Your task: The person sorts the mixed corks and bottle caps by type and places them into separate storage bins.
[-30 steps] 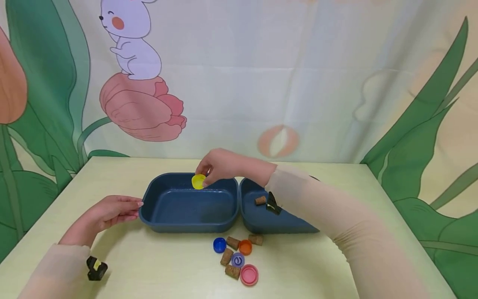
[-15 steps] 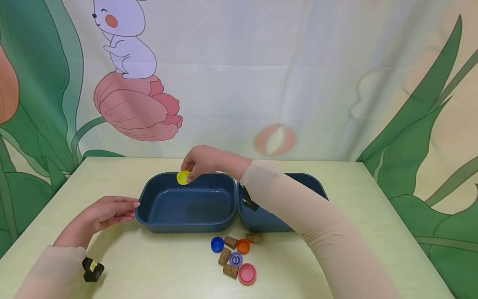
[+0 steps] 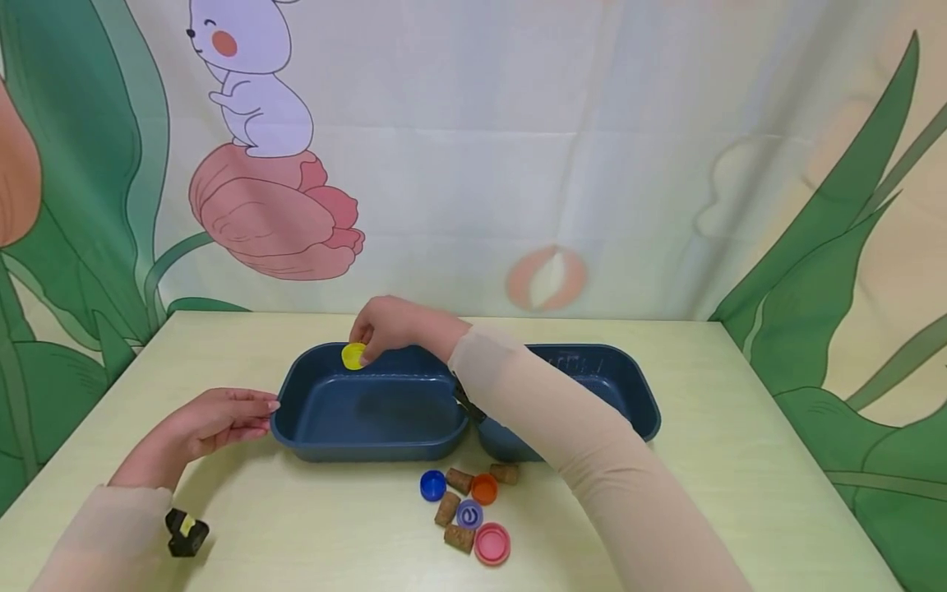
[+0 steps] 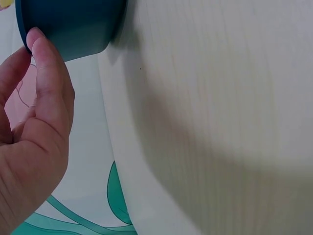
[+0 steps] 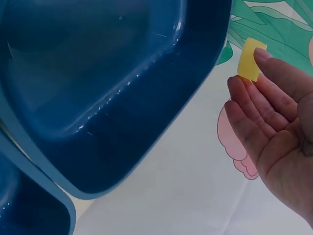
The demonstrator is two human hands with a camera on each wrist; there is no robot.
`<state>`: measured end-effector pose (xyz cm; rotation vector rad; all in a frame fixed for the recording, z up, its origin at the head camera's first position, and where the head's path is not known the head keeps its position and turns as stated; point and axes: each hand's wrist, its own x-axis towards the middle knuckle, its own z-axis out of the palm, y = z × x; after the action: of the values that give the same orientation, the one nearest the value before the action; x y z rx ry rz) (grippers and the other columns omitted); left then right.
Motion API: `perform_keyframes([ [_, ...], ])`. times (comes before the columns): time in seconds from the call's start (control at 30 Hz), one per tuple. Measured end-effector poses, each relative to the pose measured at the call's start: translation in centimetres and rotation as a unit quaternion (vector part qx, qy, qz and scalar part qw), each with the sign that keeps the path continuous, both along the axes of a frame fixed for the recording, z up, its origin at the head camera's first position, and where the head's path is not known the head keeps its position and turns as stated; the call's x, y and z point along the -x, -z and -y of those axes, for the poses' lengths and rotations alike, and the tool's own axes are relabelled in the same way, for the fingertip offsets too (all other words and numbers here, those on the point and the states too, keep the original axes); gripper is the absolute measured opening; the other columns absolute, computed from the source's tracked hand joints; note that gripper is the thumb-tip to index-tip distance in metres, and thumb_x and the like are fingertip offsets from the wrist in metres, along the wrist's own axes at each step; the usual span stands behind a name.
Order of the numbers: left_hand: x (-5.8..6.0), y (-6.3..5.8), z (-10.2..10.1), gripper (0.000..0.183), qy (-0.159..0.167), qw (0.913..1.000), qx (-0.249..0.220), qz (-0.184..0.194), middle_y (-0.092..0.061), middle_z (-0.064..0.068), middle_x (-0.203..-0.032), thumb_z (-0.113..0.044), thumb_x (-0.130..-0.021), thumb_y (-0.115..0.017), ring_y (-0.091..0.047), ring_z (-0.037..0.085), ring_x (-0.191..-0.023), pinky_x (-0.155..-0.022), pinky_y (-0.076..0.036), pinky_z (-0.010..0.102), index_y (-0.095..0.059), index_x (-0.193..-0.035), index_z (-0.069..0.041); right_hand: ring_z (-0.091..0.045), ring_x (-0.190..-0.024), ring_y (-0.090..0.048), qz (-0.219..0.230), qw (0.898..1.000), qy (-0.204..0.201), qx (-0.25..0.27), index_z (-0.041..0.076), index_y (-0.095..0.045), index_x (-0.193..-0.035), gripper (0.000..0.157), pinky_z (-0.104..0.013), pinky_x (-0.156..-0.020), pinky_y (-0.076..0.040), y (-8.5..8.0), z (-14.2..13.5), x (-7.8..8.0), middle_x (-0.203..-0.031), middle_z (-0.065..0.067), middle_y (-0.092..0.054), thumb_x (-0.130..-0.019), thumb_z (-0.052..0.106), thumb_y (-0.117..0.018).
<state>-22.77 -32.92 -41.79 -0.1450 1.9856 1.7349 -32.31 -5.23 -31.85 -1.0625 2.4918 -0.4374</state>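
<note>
The right hand (image 3: 390,325) pinches a yellow cap (image 3: 353,356) between thumb and fingers, above the left tub (image 3: 370,451) near its far left corner. The left hand (image 3: 222,419) grips that tub's left edge with its fingertips. The right tub (image 3: 645,411) sits just beside it. On the table (image 3: 325,526), by the tubs' near edges, lie four corks (image 3: 459,538) and a blue cap (image 3: 432,486), orange cap (image 3: 484,489), purple cap (image 3: 469,515) and pink cap (image 3: 491,544).
</note>
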Motion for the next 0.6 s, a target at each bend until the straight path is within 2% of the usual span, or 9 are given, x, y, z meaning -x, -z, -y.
perform_keyframes([
  [0.27,0.1,-0.1,0.0,0.014,0.004,1.0,0.006,-0.002,-0.076,-0.007,-0.084,-0.013,-0.104,-0.06,-0.073,0.006,-0.076,-0.077,-0.063,0.02,-0.073,-0.101,-0.017,-0.02,-0.103,-0.062,-0.005,1.0,0.014,0.001,0.003,-0.069,-0.129,0.037,-0.022,-0.095,-0.056,1.3,1.0,0.0,-0.126,-0.012,-0.072,-0.094,0.014,-0.075],
  [0.6,0.2,0.2,0.2,0.013,0.005,0.9999,0.01,-0.002,-0.076,-0.007,-0.085,-0.013,-0.104,-0.059,-0.073,0.006,-0.077,-0.077,-0.063,0.021,-0.073,-0.104,-0.015,-0.015,-0.089,-0.057,-0.042,0.999,0.031,-0.01,0.006,-0.075,-0.119,0.028,-0.018,-0.082,-0.053,3.5,1.7,-0.3,-0.117,-0.007,-0.075,-0.093,0.017,-0.076],
])
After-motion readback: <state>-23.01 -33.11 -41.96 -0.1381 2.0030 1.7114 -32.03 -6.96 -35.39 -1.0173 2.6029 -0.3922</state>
